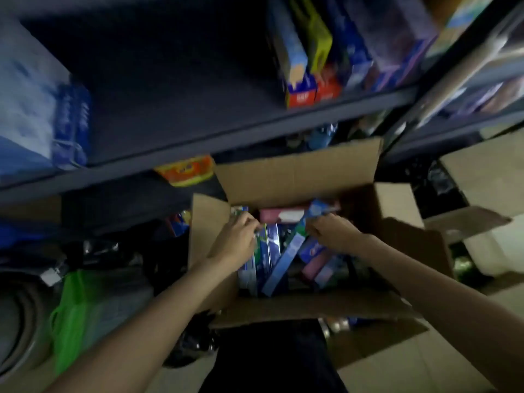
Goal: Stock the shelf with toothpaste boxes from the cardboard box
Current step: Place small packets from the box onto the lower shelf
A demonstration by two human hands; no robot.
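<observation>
Left hand (236,236) is down in the open cardboard box (295,171) at centre frame, fingers curled around the tops of some upright toothpaste boxes (268,251). Right hand (331,231) is right beside it, pinching the end of a tilted blue box (286,256). The dark shelf (170,109) fills the upper half, a few cartons (300,66) standing upper right. Green bag (76,307) sits lower left. It's all pretty blurry.

We see matt brown corrugated card on the cardboard box (295,177), glossy printed card on the toothpaste boxes (272,251), dull painted metal on the shelf (198,146), and a soft cloth-like green bag (76,307).
</observation>
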